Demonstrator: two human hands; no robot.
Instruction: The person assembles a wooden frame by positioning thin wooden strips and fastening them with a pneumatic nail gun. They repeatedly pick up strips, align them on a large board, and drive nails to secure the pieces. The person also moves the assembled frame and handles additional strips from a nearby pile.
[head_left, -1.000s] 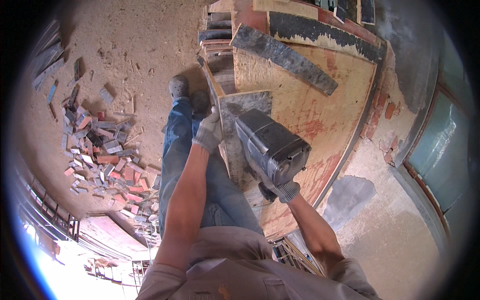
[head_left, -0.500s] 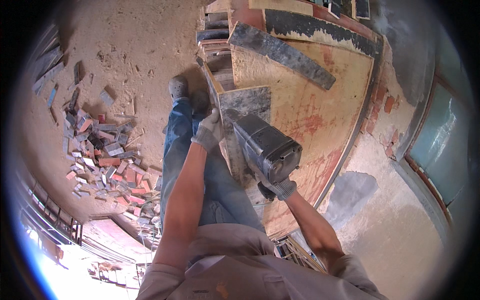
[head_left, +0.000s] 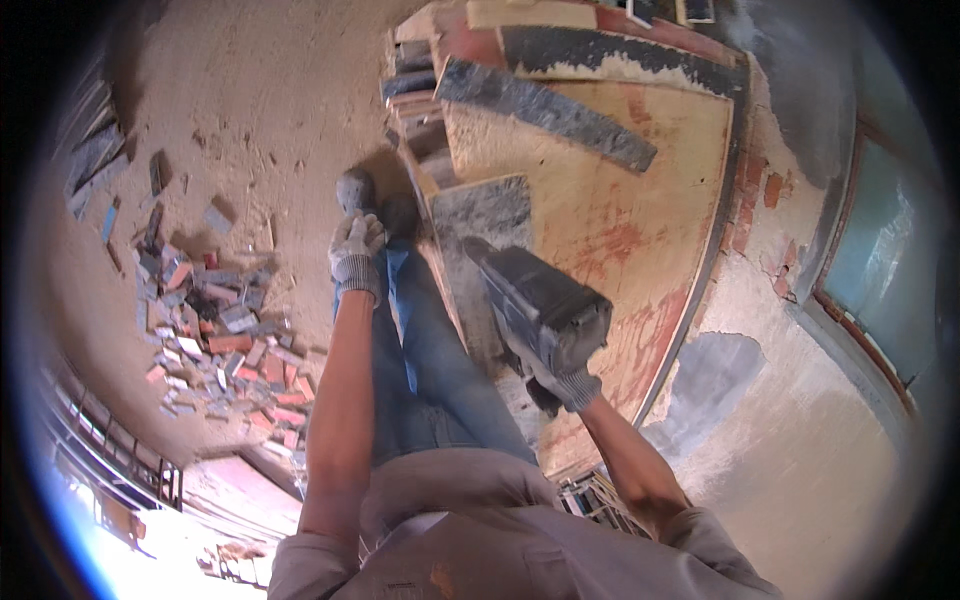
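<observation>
In a grey knit glove, my left hand [head_left: 356, 250] is raised above my shoes with its fingers curled in; whether anything is in them is hidden. My right hand [head_left: 560, 383], also gloved, grips a bulky black power tool [head_left: 545, 300] from its near side. Its body covers most of the grip, and its exact kind does not show. The tool's narrower far end points up and left over a dark, worn board [head_left: 485, 212] on the plywood-topped bench [head_left: 590, 225]. My left hand is apart from the board's edge.
A long dark plank [head_left: 550, 112] lies slantwise across the bench, with stacked boards [head_left: 410, 85] at its far left corner. On the dirt floor, a heap of wood offcuts [head_left: 235, 345] spreads to the left. A plastered wall [head_left: 780, 420] runs along the right.
My left hand has let go of the board's left edge and moved left, over my shoes. The black tool has shifted slightly, still in my right hand.
</observation>
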